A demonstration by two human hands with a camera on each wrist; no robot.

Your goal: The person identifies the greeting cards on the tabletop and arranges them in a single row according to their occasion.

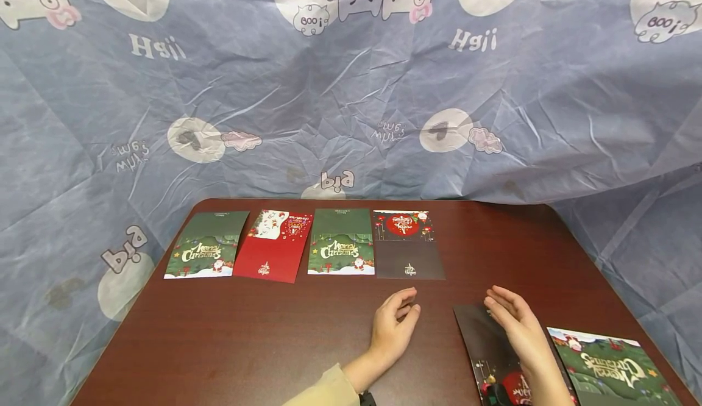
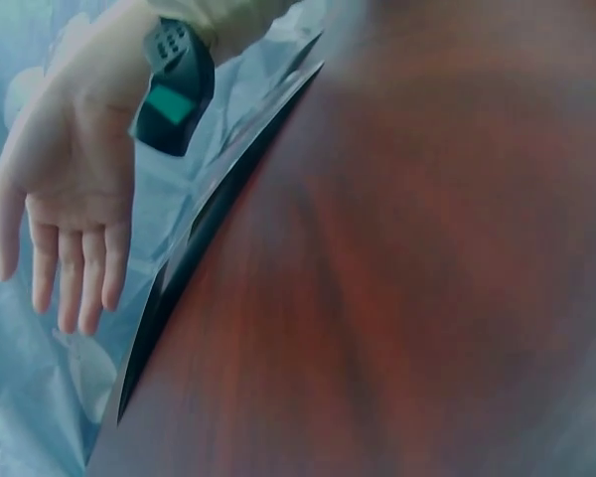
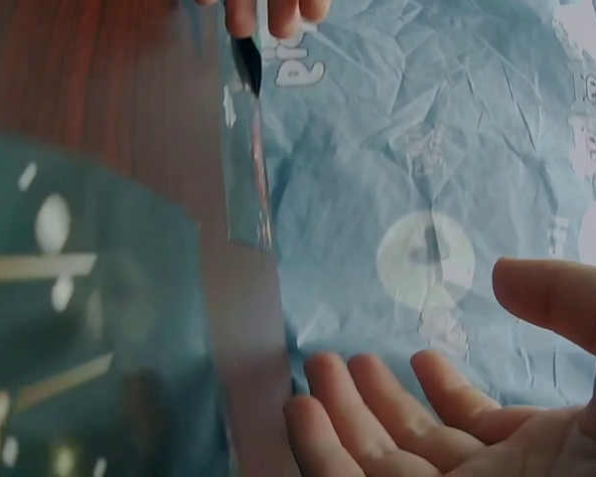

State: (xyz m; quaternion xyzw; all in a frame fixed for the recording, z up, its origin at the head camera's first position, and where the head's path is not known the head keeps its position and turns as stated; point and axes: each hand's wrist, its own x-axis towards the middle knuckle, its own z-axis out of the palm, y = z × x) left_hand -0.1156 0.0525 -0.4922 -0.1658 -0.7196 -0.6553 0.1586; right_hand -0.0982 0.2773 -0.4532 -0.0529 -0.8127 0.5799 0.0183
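In the head view my left hand (image 1: 393, 330) is over the table with loosely bent fingers and nothing in it, just in front of the dark grey card (image 1: 410, 261). My right hand (image 1: 523, 333), also holding nothing, overlaps a black Christmas card (image 1: 477, 333) with a red oval print. Beside that card, on its right, lies a green Merry Christmas card (image 1: 614, 363). The right wrist view has the right hand (image 3: 447, 417) with fingers extended and thumb apart. Its palm shows in the left wrist view, where the right hand (image 2: 74, 189) wears a wrist device.
Along the table's far side lie a green card (image 1: 205, 250), a red card (image 1: 274, 244) and another green card (image 1: 341, 247), left of the dark grey one. The reddish-brown table (image 1: 247, 339) meets a blue patterned cloth (image 1: 329, 101) behind it.
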